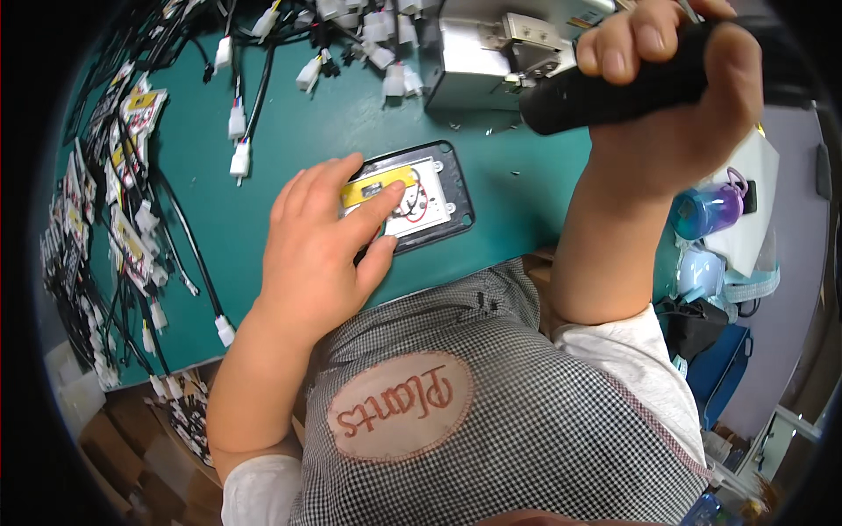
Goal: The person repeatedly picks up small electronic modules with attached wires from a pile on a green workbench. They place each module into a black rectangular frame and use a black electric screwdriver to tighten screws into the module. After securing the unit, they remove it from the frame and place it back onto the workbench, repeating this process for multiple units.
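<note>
A black plastic case [462, 188] with rounded corners lies on the green table, close to its front edge. Inside it sit a white board [431, 180], a yellow label strip [399, 178] and thin red and black wires. My left hand [320, 223] holds the case at its left end, the index fingertip resting on the yellow strip and the thumb by the near edge. Raised at the upper right, my right hand [675, 96] is wrapped round a thick black cylindrical tool [605, 95]. Its far right end blurs into the dark rim, so its exact kind is unclear.
A metal box-shaped machine [474, 57] stands behind the case. Bundles of black cables with white connectors [239, 158] cover the back and left, with yellow-labelled boards [132, 131] among them. A blue-purple bottle [706, 210] stands at the right. Small bits lie near the machine.
</note>
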`<action>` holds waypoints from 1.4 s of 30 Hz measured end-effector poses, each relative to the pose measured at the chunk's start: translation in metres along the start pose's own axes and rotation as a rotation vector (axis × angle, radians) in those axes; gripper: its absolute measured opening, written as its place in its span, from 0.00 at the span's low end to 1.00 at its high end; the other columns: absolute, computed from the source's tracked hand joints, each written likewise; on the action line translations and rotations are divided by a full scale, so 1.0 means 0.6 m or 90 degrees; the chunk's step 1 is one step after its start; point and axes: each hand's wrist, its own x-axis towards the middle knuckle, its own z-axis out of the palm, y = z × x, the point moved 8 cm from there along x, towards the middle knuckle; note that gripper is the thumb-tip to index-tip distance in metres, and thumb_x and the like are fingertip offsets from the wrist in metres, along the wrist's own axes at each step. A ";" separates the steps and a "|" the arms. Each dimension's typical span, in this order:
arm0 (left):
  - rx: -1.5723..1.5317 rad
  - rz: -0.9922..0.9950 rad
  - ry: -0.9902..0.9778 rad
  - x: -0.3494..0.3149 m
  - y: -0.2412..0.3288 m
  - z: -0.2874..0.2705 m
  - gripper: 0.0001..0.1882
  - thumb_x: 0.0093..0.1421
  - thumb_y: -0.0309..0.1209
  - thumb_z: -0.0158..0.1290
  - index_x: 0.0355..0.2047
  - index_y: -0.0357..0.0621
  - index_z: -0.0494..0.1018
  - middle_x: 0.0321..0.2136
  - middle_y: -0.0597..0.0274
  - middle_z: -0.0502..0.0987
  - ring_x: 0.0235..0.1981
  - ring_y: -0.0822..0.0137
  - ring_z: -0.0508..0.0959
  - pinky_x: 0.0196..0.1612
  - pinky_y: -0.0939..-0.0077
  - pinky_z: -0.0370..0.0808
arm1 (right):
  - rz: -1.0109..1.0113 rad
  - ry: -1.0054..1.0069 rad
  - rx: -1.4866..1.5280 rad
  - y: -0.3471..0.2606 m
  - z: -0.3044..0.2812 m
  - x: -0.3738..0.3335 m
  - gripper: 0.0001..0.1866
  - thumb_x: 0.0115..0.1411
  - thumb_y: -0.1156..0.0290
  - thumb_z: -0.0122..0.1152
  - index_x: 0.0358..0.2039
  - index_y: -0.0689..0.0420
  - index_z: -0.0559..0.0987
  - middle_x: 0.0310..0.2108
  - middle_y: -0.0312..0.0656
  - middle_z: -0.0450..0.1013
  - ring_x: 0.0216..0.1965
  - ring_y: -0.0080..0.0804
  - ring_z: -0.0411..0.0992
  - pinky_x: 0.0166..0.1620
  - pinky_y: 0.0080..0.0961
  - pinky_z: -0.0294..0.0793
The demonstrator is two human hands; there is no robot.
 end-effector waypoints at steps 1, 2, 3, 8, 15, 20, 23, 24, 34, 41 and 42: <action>-0.024 -0.007 0.000 -0.003 -0.003 -0.003 0.25 0.47 0.31 0.59 0.48 0.49 0.75 0.53 0.48 0.68 0.53 0.47 0.68 0.56 0.55 0.63 | 0.019 -0.049 0.016 0.005 0.008 -0.007 0.19 0.62 0.54 0.49 0.46 0.55 0.70 0.25 0.38 0.68 0.22 0.30 0.67 0.29 0.29 0.70; -0.047 -0.014 0.000 -0.005 -0.007 -0.006 0.24 0.47 0.30 0.59 0.49 0.48 0.75 0.52 0.48 0.68 0.53 0.46 0.68 0.56 0.56 0.63 | 0.025 -0.208 0.093 0.013 0.010 -0.014 0.22 0.62 0.51 0.45 0.48 0.53 0.72 0.31 0.39 0.69 0.27 0.32 0.68 0.35 0.35 0.69; -0.069 -0.021 -0.001 -0.007 -0.013 -0.010 0.24 0.48 0.30 0.59 0.49 0.48 0.75 0.52 0.48 0.69 0.53 0.46 0.68 0.56 0.56 0.64 | 0.012 -0.252 0.079 0.011 0.025 -0.023 0.25 0.62 0.49 0.43 0.52 0.53 0.69 0.32 0.38 0.68 0.28 0.31 0.67 0.36 0.34 0.68; -0.039 -0.076 -0.004 -0.040 -0.050 -0.043 0.24 0.48 0.28 0.59 0.48 0.46 0.74 0.53 0.52 0.70 0.56 0.48 0.67 0.58 0.59 0.64 | 0.036 -0.359 0.177 0.031 0.080 -0.059 0.31 0.60 0.47 0.52 0.56 0.57 0.65 0.34 0.36 0.66 0.29 0.29 0.67 0.36 0.31 0.67; -0.059 -0.087 0.030 -0.059 -0.065 -0.034 0.25 0.42 0.30 0.63 0.44 0.46 0.76 0.53 0.55 0.71 0.55 0.49 0.68 0.56 0.58 0.67 | 0.022 -0.412 0.187 0.080 0.164 -0.104 0.35 0.59 0.46 0.55 0.58 0.56 0.61 0.31 0.38 0.68 0.26 0.30 0.69 0.32 0.31 0.73; -0.074 -0.083 0.073 -0.059 -0.068 -0.035 0.23 0.40 0.31 0.63 0.40 0.45 0.77 0.50 0.55 0.73 0.53 0.49 0.70 0.55 0.57 0.69 | 0.044 -0.364 0.110 0.103 0.181 -0.120 0.32 0.59 0.50 0.58 0.56 0.57 0.61 0.29 0.40 0.68 0.24 0.33 0.71 0.30 0.31 0.74; -0.093 -0.088 0.084 -0.062 -0.072 -0.033 0.23 0.40 0.31 0.63 0.41 0.45 0.76 0.50 0.55 0.73 0.53 0.49 0.70 0.55 0.57 0.69 | 0.106 -0.266 0.038 0.114 0.186 -0.127 0.31 0.58 0.51 0.61 0.53 0.56 0.62 0.27 0.40 0.68 0.23 0.32 0.71 0.29 0.31 0.74; -0.096 -0.087 0.078 -0.063 -0.074 -0.032 0.24 0.41 0.32 0.63 0.41 0.45 0.76 0.50 0.55 0.72 0.54 0.50 0.69 0.55 0.58 0.68 | 0.108 -0.255 0.016 0.117 0.189 -0.130 0.31 0.57 0.51 0.62 0.52 0.56 0.62 0.27 0.40 0.68 0.23 0.32 0.71 0.29 0.30 0.74; -0.118 -0.102 0.058 -0.059 -0.066 -0.028 0.28 0.43 0.33 0.63 0.47 0.46 0.71 0.52 0.54 0.70 0.57 0.52 0.67 0.55 0.56 0.67 | 0.094 -0.372 -0.031 0.112 0.209 -0.134 0.31 0.52 0.55 0.69 0.46 0.58 0.62 0.23 0.40 0.68 0.20 0.29 0.68 0.24 0.25 0.73; -0.134 -0.104 0.050 -0.056 -0.063 -0.026 0.29 0.41 0.31 0.62 0.47 0.49 0.71 0.50 0.53 0.70 0.54 0.52 0.67 0.54 0.58 0.68 | 0.078 -0.374 0.009 0.115 0.208 -0.143 0.28 0.49 0.67 0.71 0.43 0.58 0.63 0.26 0.39 0.70 0.23 0.26 0.70 0.26 0.22 0.72; -0.135 -0.104 0.052 -0.054 -0.061 -0.030 0.29 0.41 0.31 0.62 0.47 0.50 0.71 0.49 0.53 0.70 0.53 0.52 0.68 0.54 0.58 0.68 | 0.065 -0.356 0.037 0.117 0.204 -0.142 0.28 0.49 0.67 0.71 0.43 0.59 0.63 0.26 0.39 0.70 0.23 0.26 0.70 0.26 0.22 0.72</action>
